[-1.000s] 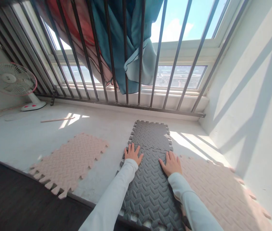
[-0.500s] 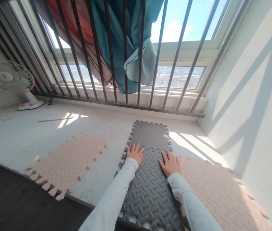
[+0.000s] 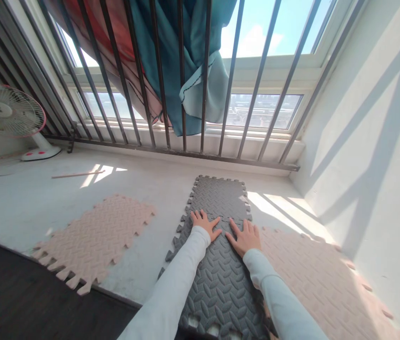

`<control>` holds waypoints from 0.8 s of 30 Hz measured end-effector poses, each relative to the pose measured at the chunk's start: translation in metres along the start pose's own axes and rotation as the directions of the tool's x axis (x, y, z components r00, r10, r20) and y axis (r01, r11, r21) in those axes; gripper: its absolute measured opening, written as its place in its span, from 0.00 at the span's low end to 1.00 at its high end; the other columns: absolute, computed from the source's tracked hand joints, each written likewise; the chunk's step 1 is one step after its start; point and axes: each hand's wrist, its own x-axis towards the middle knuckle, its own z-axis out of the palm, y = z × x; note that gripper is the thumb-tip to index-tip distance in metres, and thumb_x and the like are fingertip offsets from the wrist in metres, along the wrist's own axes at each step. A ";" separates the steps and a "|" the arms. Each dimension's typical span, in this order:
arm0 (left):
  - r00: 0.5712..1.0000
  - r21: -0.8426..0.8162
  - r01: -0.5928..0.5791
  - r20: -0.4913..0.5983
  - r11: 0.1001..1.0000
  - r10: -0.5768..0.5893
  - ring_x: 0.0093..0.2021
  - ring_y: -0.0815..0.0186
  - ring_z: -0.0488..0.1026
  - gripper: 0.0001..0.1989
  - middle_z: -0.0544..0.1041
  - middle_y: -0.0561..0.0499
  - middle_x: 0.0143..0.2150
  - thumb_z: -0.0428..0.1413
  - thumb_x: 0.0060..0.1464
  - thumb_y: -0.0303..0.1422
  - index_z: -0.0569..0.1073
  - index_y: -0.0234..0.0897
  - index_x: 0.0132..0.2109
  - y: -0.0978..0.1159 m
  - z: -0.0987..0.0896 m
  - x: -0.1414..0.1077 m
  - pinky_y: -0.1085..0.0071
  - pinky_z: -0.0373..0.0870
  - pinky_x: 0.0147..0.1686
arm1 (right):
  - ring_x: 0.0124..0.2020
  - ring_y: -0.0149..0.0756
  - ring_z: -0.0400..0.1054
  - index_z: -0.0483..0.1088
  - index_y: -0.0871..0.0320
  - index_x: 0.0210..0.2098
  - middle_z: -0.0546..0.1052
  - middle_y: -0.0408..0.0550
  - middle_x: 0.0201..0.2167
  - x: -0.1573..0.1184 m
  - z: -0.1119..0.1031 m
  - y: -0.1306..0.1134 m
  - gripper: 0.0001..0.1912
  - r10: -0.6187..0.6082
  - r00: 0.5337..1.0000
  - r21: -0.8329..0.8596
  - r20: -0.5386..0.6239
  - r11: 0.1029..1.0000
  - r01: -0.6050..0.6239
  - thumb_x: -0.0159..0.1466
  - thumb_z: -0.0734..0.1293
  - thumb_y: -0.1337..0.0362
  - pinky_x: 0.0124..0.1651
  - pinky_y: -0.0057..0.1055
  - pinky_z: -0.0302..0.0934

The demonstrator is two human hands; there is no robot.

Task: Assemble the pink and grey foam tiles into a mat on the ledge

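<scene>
Two grey foam mat tiles lie end to end in the middle of the view: a farther tile (image 3: 217,196) and a nearer tile (image 3: 221,278), with a toothed seam between them. My left hand (image 3: 205,224) rests on the grey tiles near the left end of the seam, fingers spread. To its right, my right hand (image 3: 244,236) lies on the nearer tile just below the seam, its fingers also spread. Neither hand holds anything. Beside my right arm, a pink foam tile (image 3: 309,274) borders the nearer grey tile; my sleeve covers part of that edge.
Another pink foam tile (image 3: 97,236) lies apart on the left, over the edge of the pale raised floor (image 3: 150,269). A fan (image 3: 9,113) and a thin stick (image 3: 78,174) are farther left. Metal bars (image 3: 182,75) stand before the curtained window; a white wall (image 3: 380,141) rises on the right.
My left hand has slid rightward along the seam and my right hand slightly left, so they are closer together. The view has shifted slightly; the tiles look unmoved.
</scene>
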 end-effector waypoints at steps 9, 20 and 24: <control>1.000 0.005 -0.006 0.027 1.000 0.006 0.56 0.38 0.49 0.30 0.54 0.45 0.60 0.38 0.44 0.58 0.54 0.60 0.55 0.003 -0.003 0.001 0.38 0.30 0.48 | 0.52 0.56 0.52 0.52 0.43 0.55 0.60 0.60 0.52 0.010 -0.013 -0.015 0.36 0.009 0.998 -0.058 0.064 0.998 -0.005 0.52 0.43 0.36 0.51 0.51 0.30; 0.984 -0.150 -0.126 0.109 0.981 0.143 0.61 0.52 0.41 0.29 0.45 0.51 0.63 0.39 0.48 0.53 0.49 0.57 0.58 -0.037 -0.004 -0.017 0.40 0.35 0.51 | 0.57 0.46 0.47 0.42 0.58 0.59 0.58 0.59 0.55 0.012 -0.010 0.008 0.41 -0.033 0.996 0.062 0.084 0.998 0.028 0.54 0.48 0.40 0.57 0.45 0.32; 0.997 -0.175 0.056 -0.050 0.983 -0.065 0.60 0.63 0.48 0.26 0.52 0.50 0.61 0.42 0.52 0.40 0.50 0.45 0.59 -0.106 -0.003 -0.057 0.52 0.40 0.56 | 0.54 0.44 0.55 0.41 0.61 0.59 0.64 0.55 0.52 0.015 -0.016 0.033 0.39 -0.042 0.983 0.285 0.177 0.959 -0.010 0.55 0.51 0.45 0.57 0.50 0.34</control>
